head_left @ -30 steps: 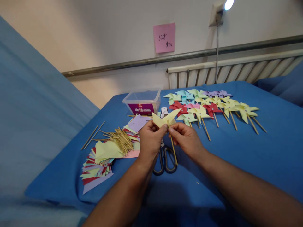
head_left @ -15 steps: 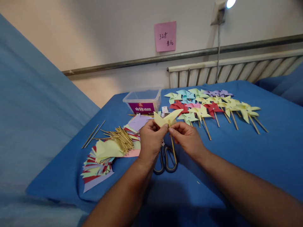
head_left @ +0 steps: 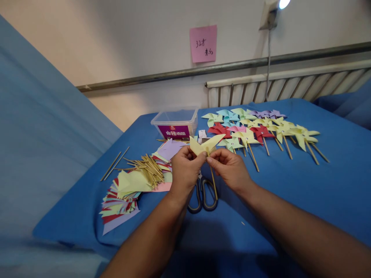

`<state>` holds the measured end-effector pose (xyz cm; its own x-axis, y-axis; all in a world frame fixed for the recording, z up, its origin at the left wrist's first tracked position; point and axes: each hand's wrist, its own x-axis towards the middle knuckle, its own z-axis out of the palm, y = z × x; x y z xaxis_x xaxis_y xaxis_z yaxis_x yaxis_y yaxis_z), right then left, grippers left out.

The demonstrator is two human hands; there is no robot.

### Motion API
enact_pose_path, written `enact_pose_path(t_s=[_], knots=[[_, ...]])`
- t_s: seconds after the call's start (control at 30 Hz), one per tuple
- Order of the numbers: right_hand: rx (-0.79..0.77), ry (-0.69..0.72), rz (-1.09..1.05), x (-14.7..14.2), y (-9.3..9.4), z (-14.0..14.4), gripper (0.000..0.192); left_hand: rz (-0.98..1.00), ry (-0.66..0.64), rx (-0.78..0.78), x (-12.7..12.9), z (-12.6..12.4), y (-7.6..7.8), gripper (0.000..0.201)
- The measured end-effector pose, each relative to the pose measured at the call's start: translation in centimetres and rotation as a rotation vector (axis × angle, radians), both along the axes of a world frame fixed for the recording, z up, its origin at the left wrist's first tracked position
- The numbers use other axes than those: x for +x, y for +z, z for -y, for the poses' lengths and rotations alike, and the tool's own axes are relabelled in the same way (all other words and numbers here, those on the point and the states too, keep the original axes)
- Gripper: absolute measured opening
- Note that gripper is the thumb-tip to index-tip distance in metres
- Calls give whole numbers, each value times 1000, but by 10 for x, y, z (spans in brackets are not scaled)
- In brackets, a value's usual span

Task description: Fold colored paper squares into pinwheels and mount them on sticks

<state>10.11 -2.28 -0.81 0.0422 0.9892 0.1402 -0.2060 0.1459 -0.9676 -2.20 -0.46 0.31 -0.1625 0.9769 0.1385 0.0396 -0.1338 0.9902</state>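
Both hands pinched one piece: left hand (head_left: 185, 170) gripped yellow pinwheel (head_left: 206, 145), right hand (head_left: 230, 170) its stick (head_left: 213, 181); fastening step, needing steady alignment.

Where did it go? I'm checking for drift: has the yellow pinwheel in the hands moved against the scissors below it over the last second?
No. The yellow pinwheel sits just above the scissors, as before.

Pinwheel (head_left: 206, 145): pale yellow paper, folded blades, frame centre, held above the blue table.
Stick (head_left: 213, 180): thin wood, hanging down from the pinwheel.
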Motion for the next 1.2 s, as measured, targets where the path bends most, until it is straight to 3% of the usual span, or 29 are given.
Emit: enact_pose_path(t_s=[0.57,0.93,1.2], knots=[[-11,40,-4,2,0,-1,26,-15,-33,-14,-1,1,6,24],[60,-41,184,3,-6,3,13,-57,-25,13,-2,2,7,21],[58,-50,216,2,-6,4,18,-59,-22,15,-2,3,10,21]])
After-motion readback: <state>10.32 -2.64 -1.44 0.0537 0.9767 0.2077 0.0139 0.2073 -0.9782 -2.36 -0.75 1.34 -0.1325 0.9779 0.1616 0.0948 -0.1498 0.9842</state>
